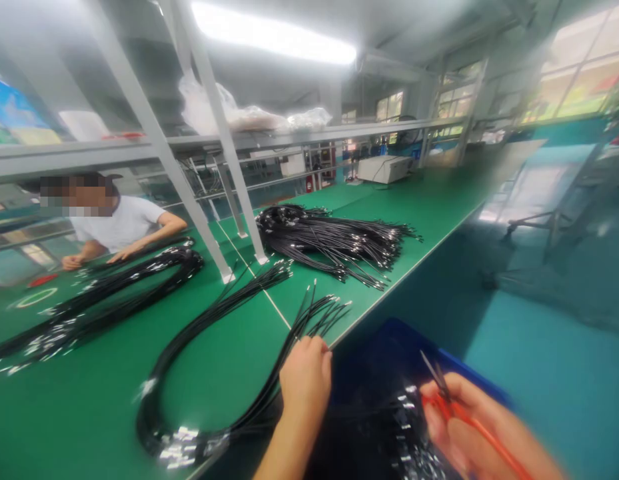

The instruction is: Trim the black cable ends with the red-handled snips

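Note:
My left hand [305,377] is closed round a bundle of thin black cables [172,347] near their metal-tipped ends. The bundle curves in a wide loop over the green table, with white tags bunched along its lower bend. In my right hand [482,423] is a pair of scissors [442,393] with red-orange handles, its blades slightly parted and pointing up and to the left. Beneath the right hand, more black cables with pale ends [414,433] lie in or over a dark blue bin [394,333]; their lower part is blurred and dark.
A large pile of black cables [334,240] lies farther along the green table [89,413]. Slanting white posts [239,180] carry a shelf [369,127] with plastic bags on it. Across the table a person [122,223] handles another cable bundle [124,287]. A white box [384,169] stands farther back.

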Tool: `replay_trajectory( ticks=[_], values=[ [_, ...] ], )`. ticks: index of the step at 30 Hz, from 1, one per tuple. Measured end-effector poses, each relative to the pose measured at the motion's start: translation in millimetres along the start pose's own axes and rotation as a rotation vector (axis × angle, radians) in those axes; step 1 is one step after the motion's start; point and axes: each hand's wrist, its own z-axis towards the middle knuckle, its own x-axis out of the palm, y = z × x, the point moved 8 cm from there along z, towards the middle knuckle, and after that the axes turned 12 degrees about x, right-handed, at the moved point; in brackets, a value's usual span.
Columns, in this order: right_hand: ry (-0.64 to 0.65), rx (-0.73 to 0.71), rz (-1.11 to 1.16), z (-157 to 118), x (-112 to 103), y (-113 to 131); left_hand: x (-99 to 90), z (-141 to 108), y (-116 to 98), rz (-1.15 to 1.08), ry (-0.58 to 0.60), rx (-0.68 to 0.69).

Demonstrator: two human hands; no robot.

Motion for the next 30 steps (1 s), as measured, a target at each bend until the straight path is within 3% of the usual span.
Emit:
replay_trajectory(
  ticks=[3, 7, 11, 14, 17, 20, 23, 26, 28, 30],
  values=[
    [0.009, -0.001, 0.031, -1.2, 15.9, -3.9, -3.0, 23.3, 3.4, 0.117, 0.004, 0.001],
    [0.03, -0.04, 0.045, -3.8, 34.6, -4.7, 14.1, 54.4, -5.8, 0.198, 0.038, -0.035],
    [0.032, -0.072, 0.051, -2.6, 34.9, -6.6, 26.2, 72.5, -10.7, 0.179, 0.083, -0.04],
    [0.04, -0.06, 0.215, 1.0, 29.9, -8.2, 28.9, 73.2, -15.3, 0.097, 0.116, 0.031],
    [-0.015, -0.101, 0.41, 4.1, 23.2, -5.4, 27.4, 62.7, -23.7, -0.004, 0.12, 0.12],
    [-0.102, -0.159, 0.464, 4.5, 18.6, -2.7, 20.3, 40.1, -34.2, -0.126, 0.089, 0.198],
    [-0.249, -0.222, 0.393, 0.4, 12.3, -1.5, 10.5, 8.5, -41.4, -0.271, 0.065, 0.25],
    [-0.368, -0.307, 0.306, -4.2, 9.2, -0.9, 9.6, -20.8, -46.0, -0.556, 0.152, 0.274],
    [-0.382, -0.385, 0.23, -6.0, 12.5, 0.6, 9.2, -33.6, -50.0, -0.643, 0.202, 0.303],
    [-0.369, -0.43, 0.16, -7.1, 18.0, 0.6, 4.5, -39.7, -54.8, -0.64, 0.172, 0.356]
  ],
)
